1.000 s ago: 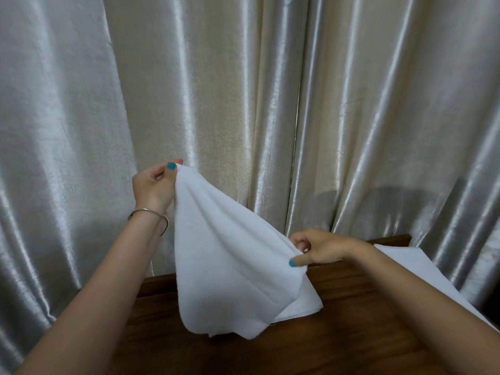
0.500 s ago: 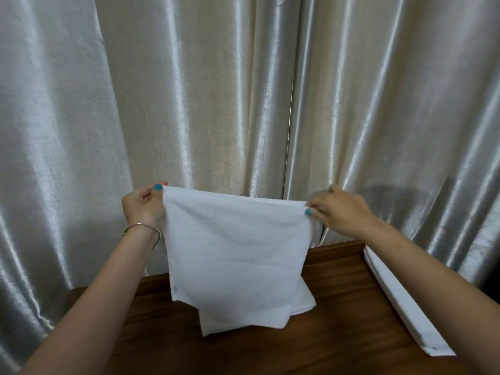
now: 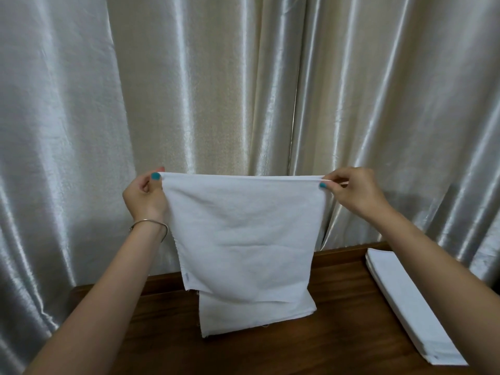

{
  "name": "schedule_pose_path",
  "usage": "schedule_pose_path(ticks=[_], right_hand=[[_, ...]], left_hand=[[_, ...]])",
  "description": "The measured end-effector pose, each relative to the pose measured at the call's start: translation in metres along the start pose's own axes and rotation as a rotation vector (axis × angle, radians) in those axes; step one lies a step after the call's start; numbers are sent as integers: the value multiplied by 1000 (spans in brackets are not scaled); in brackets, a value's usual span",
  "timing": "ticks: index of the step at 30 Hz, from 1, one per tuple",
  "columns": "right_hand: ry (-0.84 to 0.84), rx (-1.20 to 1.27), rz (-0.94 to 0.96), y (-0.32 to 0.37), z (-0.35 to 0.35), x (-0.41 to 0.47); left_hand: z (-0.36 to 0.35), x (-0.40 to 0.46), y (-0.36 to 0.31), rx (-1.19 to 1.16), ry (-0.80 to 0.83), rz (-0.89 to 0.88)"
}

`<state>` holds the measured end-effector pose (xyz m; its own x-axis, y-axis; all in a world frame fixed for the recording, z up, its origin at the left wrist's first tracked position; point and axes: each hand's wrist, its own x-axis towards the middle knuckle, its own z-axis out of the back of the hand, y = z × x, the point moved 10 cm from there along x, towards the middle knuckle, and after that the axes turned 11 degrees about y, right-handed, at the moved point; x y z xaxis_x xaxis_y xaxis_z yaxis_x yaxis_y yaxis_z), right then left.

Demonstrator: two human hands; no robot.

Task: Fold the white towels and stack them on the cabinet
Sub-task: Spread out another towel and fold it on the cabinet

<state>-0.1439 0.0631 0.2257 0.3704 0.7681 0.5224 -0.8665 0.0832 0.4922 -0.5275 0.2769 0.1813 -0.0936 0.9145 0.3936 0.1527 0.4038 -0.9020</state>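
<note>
Two bare forearms are reaching in from the lower edge of the head view, the left one wearing a thin metal bangle at the wrist. Nearest the viewer, the dark wooden cabinet top is lying across the lower part of the scene. A stack of folded white towels is resting flat on its right side, well apart from the hands. Above the cabinet's middle, a white towel is hanging doubled over, its top edge stretched level and its longer rear layer reaching down to the wood; whether it is touching the surface cannot be told. The left hand is pinching the towel's upper left corner between thumb and curled fingers. The right hand is pinching the upper right corner in the same manner, thumbnail facing the viewer. Both hands are level with each other. Farthest back, a pale satin curtain is falling in vertical folds behind the cabinet.
</note>
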Motion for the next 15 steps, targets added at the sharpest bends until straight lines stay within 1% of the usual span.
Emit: schedule_pose_path(ticks=[3, 4, 5, 7, 8, 9, 11, 13, 14, 15], right_hand=[[-64, 109, -17, -5, 7, -2], [-75, 112, -15, -6, 8, -4], [-91, 37, 6, -4, 9, -6], [-162, -255, 84, 10, 11, -13], [-205, -344, 106, 15, 13, -17], [-223, -366, 91, 16, 13, -19], [-201, -294, -28, 9, 10, -21], [-130, -249, -167, -4, 2, -22], [-86, -206, -204, -10, -2, -23], [-51, -90, -226, -16, -7, -25]], left_hand=[[2, -3, 1, 9, -5, 10], [2, -4, 2, 16, -2, 7], [2, -5, 2, 31, 2, -1], [-2, -9, 1, 81, 18, -21], [-3, -11, 0, 105, 24, -33], [-4, -12, 0, 127, 26, -46], [-7, -17, 1, 173, 36, -57], [-10, -20, 3, 212, 60, -60], [-12, -21, 4, 225, 82, -64], [-15, -22, 4, 238, 108, -71]])
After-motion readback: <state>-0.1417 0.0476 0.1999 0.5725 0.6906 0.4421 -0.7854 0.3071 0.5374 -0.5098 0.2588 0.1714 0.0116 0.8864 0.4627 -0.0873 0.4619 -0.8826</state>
